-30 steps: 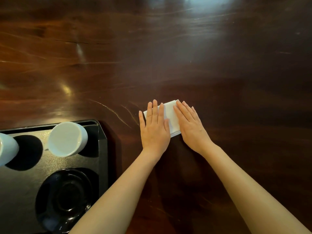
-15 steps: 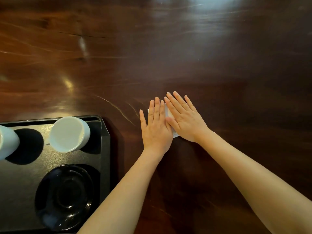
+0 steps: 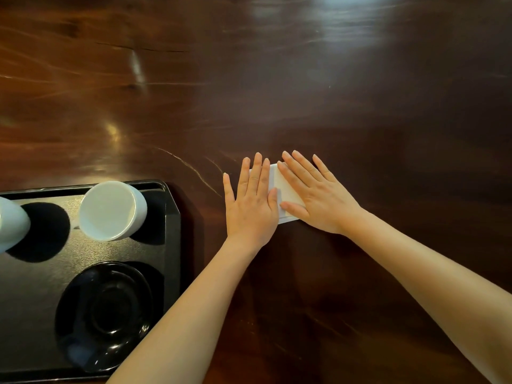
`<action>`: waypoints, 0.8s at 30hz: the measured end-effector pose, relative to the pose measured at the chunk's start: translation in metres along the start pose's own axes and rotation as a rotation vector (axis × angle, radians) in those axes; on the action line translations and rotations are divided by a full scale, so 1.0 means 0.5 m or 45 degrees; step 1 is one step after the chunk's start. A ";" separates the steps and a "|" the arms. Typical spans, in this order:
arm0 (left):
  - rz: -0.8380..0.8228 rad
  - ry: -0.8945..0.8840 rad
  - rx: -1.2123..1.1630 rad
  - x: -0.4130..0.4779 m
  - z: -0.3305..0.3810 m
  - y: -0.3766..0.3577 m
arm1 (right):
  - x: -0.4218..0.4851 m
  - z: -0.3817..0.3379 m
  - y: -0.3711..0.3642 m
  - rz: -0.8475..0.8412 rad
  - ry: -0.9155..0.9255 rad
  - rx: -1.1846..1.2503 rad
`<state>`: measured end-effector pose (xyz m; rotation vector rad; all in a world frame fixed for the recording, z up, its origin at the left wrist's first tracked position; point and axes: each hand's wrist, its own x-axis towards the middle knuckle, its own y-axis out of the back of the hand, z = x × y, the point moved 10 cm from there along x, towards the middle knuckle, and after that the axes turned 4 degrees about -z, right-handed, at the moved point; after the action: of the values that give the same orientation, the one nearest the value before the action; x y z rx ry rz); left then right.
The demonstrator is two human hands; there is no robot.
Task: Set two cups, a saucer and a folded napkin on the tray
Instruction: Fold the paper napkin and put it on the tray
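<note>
A folded white napkin lies on the dark wooden table, right of the tray. My left hand lies flat on its left part, fingers straight. My right hand lies flat on its right part, so only a strip of napkin shows between them. The black tray sits at the lower left. On it stand a white cup at the back right, a second white cup cut off by the left edge, and a black saucer in front.
The glossy dark wooden table stretches away behind and to the right of my hands. A bare patch of tray floor shows left of the saucer.
My right hand slid left over the napkin, covering it almost wholly, then back right so a strip shows again. My left hand stayed pressed flat.
</note>
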<state>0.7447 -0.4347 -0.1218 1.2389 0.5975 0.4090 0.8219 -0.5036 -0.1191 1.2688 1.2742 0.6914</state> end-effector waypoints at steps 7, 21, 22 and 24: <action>-0.034 -0.032 0.000 -0.017 -0.005 0.005 | -0.034 -0.005 -0.012 0.008 -0.033 0.010; 0.092 -0.392 0.141 -0.062 0.054 0.029 | -0.060 -0.003 -0.014 -0.071 0.060 -0.027; 0.025 -0.502 0.184 -0.073 0.069 0.014 | -0.061 -0.006 -0.013 -0.096 0.066 -0.019; -0.059 -0.586 0.242 -0.082 0.073 -0.008 | -0.064 -0.009 -0.011 -0.144 0.077 -0.050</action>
<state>0.7355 -0.4874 -0.1099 1.4398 0.2725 0.0203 0.8088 -0.5334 -0.1140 1.1422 1.3645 0.6748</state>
